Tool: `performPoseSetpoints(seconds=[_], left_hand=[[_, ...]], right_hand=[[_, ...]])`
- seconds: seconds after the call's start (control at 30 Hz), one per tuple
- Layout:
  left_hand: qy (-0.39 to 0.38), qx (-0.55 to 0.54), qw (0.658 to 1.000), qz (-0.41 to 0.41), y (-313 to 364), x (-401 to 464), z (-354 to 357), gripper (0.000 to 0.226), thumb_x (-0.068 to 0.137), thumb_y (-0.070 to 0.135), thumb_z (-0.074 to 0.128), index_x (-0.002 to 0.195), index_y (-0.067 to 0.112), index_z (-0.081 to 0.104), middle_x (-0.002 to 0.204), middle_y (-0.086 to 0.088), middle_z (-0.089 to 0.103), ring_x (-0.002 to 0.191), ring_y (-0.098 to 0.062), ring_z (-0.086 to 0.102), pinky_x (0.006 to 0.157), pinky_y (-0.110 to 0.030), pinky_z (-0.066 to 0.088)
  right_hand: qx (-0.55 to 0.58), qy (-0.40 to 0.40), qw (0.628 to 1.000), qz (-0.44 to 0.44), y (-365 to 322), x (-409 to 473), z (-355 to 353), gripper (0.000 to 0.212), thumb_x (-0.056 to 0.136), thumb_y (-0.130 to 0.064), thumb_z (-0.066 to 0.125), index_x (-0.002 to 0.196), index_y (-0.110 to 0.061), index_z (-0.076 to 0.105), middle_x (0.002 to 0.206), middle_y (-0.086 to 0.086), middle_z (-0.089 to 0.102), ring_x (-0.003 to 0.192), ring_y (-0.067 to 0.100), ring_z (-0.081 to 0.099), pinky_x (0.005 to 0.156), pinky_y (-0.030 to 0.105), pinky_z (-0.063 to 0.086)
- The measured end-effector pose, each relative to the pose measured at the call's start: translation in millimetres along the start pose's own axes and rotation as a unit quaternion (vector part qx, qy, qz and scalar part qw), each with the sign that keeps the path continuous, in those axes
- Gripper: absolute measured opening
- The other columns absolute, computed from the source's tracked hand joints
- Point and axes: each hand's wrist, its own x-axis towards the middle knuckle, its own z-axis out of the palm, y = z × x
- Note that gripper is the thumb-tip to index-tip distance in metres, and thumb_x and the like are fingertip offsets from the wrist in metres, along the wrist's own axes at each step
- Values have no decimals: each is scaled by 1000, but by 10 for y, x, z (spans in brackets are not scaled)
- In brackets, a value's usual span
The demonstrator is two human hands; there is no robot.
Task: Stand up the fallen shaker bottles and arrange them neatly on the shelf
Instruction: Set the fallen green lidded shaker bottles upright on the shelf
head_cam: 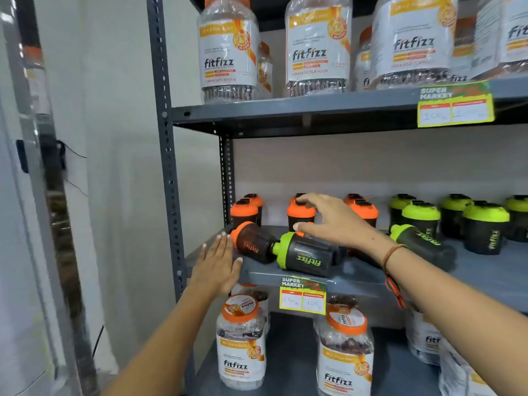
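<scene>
On the grey middle shelf (357, 281) in front of you, standing shakers line the back: orange-capped shakers (244, 214) to the left, green-capped shakers (421, 217) to the right. Three bottles lie on their sides near the front edge: an orange-capped fallen shaker (253, 245) at the left, a green-capped fallen shaker (307, 257) just beside it, another green fallen shaker (423, 242) further right. Your right hand (331, 220) hovers spread, grasping nothing, over the middle one. Your left hand (218, 265) is flat and released, fingertips by the orange cap
</scene>
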Motion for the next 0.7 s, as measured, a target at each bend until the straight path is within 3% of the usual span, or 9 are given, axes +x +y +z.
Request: performPoseSetpoints(seconds=[0.13,0.27,0.43,0.53,0.7], left_hand=[[-117,-2,992,-49,-83,301,228,65,99,42,13,153,8,-1,164,-9,-4,152,-20,-4,121,-44,-6],[-174,-1,982,-74,-151,573,319,63,99,38,15,153,5,5,163,-12,2,152,-23,1,121,-47,-4],[-169,-1,982,-79,-203,720,435,64,97,39,16,153,8,7,164,-10,4,152,-22,3,121,-46,-3],[-150,-6,986,-76,-216,695,470,65,97,40,15,153,9,9,164,-10,6,152,-21,5,122,-45,-2],[-125,-11,989,-72,-171,625,438,64,97,38,16,153,8,15,163,-11,11,151,-23,11,122,-44,3]], right_hand=[[-42,-67,997,1,126,186,227,72,84,-55,67,144,-22,47,145,6,54,134,27,47,106,43,39],[-82,-128,988,-8,207,328,429,87,78,-70,63,149,-24,39,144,4,53,132,29,45,102,48,42],[-242,-163,955,-53,194,389,715,98,66,-85,57,142,-23,42,129,3,57,120,29,48,87,42,41],[-284,-153,945,-53,197,394,823,95,63,-80,65,137,-24,44,123,3,56,116,28,48,76,40,33],[-272,-117,955,-34,199,330,870,83,66,-64,72,133,-23,44,117,5,57,111,28,49,74,37,33]])
